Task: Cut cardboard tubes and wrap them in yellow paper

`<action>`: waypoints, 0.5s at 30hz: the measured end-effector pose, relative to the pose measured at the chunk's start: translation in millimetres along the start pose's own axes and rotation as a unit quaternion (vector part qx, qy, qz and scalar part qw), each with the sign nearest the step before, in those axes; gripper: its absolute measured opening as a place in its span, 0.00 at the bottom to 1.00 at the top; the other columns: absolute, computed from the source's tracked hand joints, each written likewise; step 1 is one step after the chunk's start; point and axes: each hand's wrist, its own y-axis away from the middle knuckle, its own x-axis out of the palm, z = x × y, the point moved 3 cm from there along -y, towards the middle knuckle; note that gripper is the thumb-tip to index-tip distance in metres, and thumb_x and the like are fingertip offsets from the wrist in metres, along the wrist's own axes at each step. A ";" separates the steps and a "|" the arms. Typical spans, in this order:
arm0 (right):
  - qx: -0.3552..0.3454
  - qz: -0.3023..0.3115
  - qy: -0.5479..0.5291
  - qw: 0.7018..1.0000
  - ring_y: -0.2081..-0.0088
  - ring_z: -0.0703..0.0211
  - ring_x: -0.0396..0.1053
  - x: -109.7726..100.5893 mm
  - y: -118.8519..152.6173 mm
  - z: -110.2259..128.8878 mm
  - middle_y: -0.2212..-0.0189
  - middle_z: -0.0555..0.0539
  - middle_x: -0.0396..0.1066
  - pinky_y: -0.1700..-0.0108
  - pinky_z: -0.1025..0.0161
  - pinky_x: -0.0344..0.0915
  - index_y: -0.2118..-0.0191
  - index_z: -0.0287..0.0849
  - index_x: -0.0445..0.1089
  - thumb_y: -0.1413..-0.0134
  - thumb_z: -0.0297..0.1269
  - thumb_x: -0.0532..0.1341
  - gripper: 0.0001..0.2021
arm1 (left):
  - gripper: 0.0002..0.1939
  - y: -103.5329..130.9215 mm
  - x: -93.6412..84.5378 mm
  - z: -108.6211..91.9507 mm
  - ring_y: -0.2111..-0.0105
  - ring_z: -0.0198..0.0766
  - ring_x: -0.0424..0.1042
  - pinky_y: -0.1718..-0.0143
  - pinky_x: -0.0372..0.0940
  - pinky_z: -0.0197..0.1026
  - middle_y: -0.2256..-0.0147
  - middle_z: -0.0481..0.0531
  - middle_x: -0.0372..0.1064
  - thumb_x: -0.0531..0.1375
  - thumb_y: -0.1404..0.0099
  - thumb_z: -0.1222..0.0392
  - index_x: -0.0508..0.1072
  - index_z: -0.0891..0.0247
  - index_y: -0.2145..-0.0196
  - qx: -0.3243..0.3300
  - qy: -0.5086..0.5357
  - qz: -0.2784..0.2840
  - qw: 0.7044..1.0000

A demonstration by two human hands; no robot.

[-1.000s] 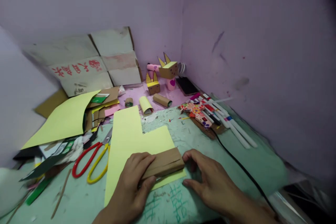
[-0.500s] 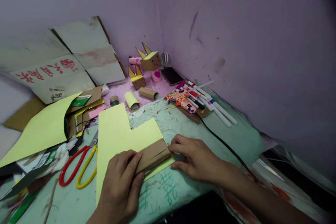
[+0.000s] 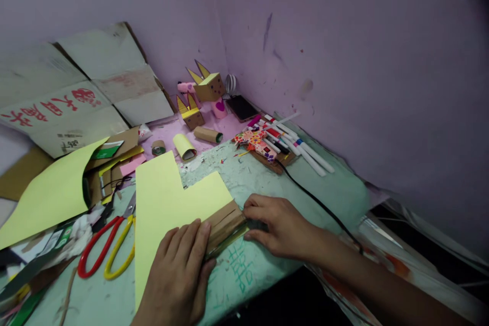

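Observation:
A folded piece of brown cardboard (image 3: 223, 225), with a dark slit-like crease along it, lies over the lower right part of a yellow paper sheet (image 3: 162, 198). My left hand (image 3: 179, 270) grips its left end, fingers on top and thumb at the near side. At the other end, my right hand (image 3: 280, 224) pinches the cardboard's right edge between thumb and bent fingers. Part of that edge is hidden by the fingertips. Left of the yellow sheet are scissors (image 3: 105, 249) with one red and one yellow handle.
A flowered glue gun (image 3: 255, 143) with a black cord rests by several markers (image 3: 294, 137). Cardboard animal heads (image 3: 208, 87), paper rolls (image 3: 184, 146) and a phone (image 3: 241, 108) stand or lie farther back. Paper scraps (image 3: 72, 237) and a flattened carton (image 3: 114, 86) fill the left.
The cardboard has turned between my hands, so its crease sits nearer the far edge and more of its near face shows. The whole view has shifted slightly.

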 end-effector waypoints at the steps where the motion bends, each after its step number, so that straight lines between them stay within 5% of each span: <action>1: -0.002 0.000 0.005 1.000 0.66 0.60 0.66 0.0 0.0 0.2 0.67 0.49 0.68 0.65 0.65 0.58 0.69 0.40 0.69 0.53 0.34 0.64 0.05 | 0.25 -0.5 -0.1 0.8 0.54 0.53 0.62 0.56 0.61 0.54 0.54 0.69 0.64 0.55 0.41 0.66 0.58 0.77 0.46 -0.001 -0.003 0.002 1.000; 15: -0.003 -0.012 0.025 1.000 0.67 0.59 0.65 1.1 -0.7 1.5 0.67 0.48 0.68 0.67 0.65 0.56 0.66 0.41 0.67 0.54 0.38 0.65 0.10 | 0.29 -4.8 1.4 5.9 0.61 0.52 0.63 0.61 0.63 0.53 0.59 0.68 0.67 0.53 0.42 0.69 0.53 0.81 0.43 0.031 -0.052 0.004 0.998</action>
